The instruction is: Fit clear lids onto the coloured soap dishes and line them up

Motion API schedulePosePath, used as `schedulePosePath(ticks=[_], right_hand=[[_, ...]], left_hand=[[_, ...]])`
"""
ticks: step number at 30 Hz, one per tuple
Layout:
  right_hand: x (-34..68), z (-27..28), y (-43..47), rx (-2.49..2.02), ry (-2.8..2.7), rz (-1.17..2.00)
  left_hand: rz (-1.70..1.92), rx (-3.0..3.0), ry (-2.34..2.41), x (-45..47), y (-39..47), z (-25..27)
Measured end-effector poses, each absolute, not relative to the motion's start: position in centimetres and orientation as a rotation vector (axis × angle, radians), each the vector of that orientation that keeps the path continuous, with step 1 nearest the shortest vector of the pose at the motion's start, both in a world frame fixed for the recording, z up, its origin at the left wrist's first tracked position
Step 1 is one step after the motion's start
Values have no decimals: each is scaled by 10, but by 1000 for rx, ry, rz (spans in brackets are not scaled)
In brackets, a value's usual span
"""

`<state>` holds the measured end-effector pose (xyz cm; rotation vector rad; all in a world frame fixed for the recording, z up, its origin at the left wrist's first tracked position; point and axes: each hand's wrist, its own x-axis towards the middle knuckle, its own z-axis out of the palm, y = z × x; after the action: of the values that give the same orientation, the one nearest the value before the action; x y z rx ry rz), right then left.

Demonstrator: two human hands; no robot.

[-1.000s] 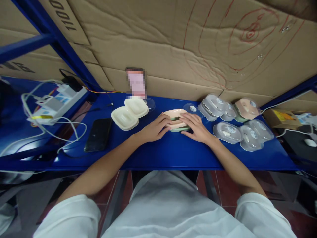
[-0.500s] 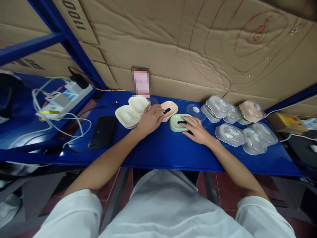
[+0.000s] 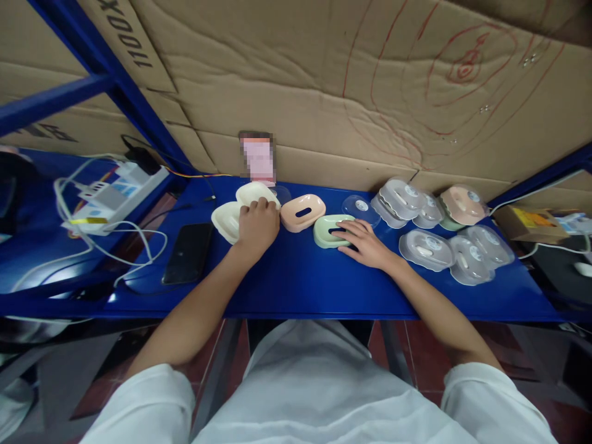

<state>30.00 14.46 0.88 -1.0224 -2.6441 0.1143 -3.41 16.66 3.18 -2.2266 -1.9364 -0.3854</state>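
My left hand (image 3: pixel 259 229) is closed over the right side of a cream two-compartment dish (image 3: pixel 226 221), hiding part of it. Just right of that hand sits a peach oval soap dish (image 3: pixel 292 217) with a slot in its middle; the hand is apart from it. A similar pale green soap dish (image 3: pixel 322 234) lies nearer to me. On its right side rests my right hand (image 3: pixel 365 243), fingers spread and laid over the rim and slot.
A clear round lid (image 3: pixel 361 208) lies behind the green dish. Several lidded dishes (image 3: pixel 426 250) stand at the right. A black phone (image 3: pixel 188 253) is at the left, near a power strip (image 3: pixel 134 194) with loose cables. Another phone (image 3: pixel 259 157) leans against the cardboard.
My left hand has moved left from the peach soap dish to the cream dish and closed over it. My right hand stays on the green soap dish.
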Motion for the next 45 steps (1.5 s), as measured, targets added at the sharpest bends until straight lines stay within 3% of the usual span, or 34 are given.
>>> schedulePosePath(ticks=[5, 10, 16, 21, 30, 45], right_hand=[[303, 8, 147, -1029, -2641, 114], [301, 9, 147, -1011, -2566, 109], [303, 12, 149, -1235, -1987, 98], [315, 17, 154, -1306, -1652, 75], [296, 15, 142, -982, -2403, 113], [298, 20, 143, -913, -2601, 117]], left_hand=[[-197, -2232, -1989, -28, 159, 48], [-408, -2242, -1933, -31, 158, 55], [-653, -2475, -1600, -23, 150, 54], [-593, -2797, -1183, -15, 145, 46], [-545, -3062, -816, -10, 143, 21], [-720, -3062, -873, -9, 148, 18]])
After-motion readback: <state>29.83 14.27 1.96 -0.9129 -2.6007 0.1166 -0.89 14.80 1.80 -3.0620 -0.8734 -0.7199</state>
